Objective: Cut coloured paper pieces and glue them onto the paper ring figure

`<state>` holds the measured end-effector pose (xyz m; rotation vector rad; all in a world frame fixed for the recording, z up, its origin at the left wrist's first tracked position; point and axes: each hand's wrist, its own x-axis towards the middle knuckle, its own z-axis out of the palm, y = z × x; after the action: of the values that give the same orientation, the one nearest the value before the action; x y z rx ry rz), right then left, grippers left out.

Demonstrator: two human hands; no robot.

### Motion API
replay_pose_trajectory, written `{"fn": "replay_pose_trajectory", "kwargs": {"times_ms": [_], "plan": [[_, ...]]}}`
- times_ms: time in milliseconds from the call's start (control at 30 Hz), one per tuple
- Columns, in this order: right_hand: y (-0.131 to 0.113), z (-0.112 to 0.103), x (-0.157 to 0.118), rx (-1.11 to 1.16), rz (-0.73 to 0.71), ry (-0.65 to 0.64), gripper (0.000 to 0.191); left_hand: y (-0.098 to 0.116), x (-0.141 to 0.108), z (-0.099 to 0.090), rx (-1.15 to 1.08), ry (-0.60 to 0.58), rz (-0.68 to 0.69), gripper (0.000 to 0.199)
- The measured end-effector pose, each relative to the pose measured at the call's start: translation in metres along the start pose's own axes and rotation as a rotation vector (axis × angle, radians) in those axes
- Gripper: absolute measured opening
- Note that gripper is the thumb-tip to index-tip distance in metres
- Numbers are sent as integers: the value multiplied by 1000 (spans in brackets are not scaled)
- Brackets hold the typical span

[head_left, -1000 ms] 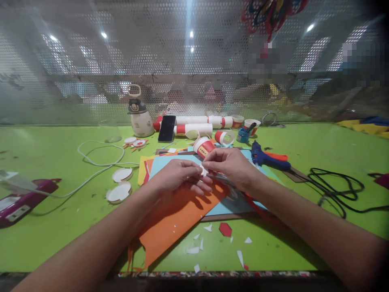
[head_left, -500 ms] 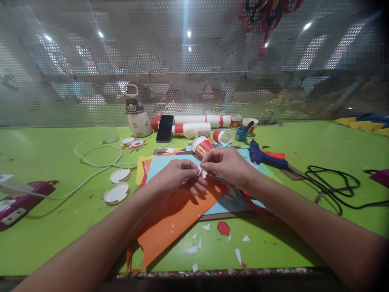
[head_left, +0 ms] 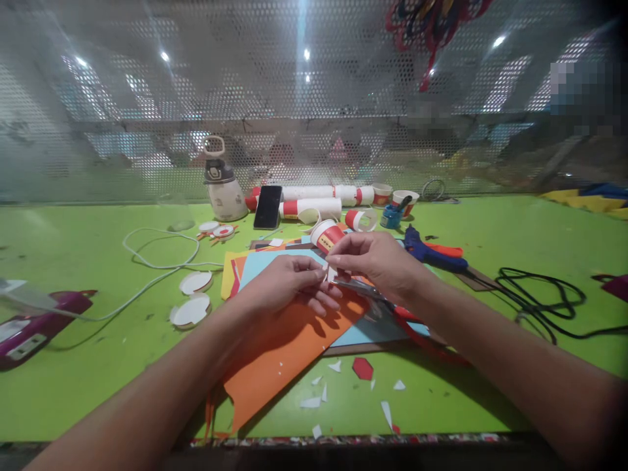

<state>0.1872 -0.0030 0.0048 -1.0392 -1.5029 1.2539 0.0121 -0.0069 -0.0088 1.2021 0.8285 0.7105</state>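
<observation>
My left hand (head_left: 292,281) pinches a small white paper scrap (head_left: 331,273) between thumb and forefinger, its other fingers spread loosely below. From the other side my right hand (head_left: 377,258) closes thumb and fingertips on the same scrap. Fingers partly cover the scrap. Red-handled scissors (head_left: 402,314) lie beneath my right hand, blades pointing at the scrap. Under both hands are an orange sheet (head_left: 279,366) and light-blue paper (head_left: 353,335). A red and white paper cup (head_left: 325,235) lies tilted just behind my right fingertips.
A blue glue gun (head_left: 432,254) with a black cord (head_left: 534,288) lies to the right. White cut discs (head_left: 191,311) are at left. Behind stand a bottle (head_left: 226,196), a phone (head_left: 267,208) and paper tubes (head_left: 311,209). Paper offcuts (head_left: 310,403) litter the front, near a red hexagon (head_left: 362,368).
The scissors' blades now show more clearly below my right hand. My fingers have shifted slightly around the paper scrap, and the whole view has moved a little.
</observation>
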Motion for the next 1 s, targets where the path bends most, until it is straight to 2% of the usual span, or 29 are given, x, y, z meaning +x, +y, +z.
{"fn": "replay_pose_trajectory", "kwargs": {"times_ms": [200,500,667,767,1000], "plan": [[10,11,-2,-12,-140,129,10,0,-1,3,-80,-19,23,12],[14,13,0,-58,-246,158,5,1,-3,8,-125,31,50,15],[19,14,1,-120,-307,165,3,1,-3,8,-86,53,72,10],[20,14,0,-123,-314,165,3,-1,-1,6,-92,81,63,13],[18,15,-1,-59,-247,193,8,-2,0,6,-113,66,65,14]]}}
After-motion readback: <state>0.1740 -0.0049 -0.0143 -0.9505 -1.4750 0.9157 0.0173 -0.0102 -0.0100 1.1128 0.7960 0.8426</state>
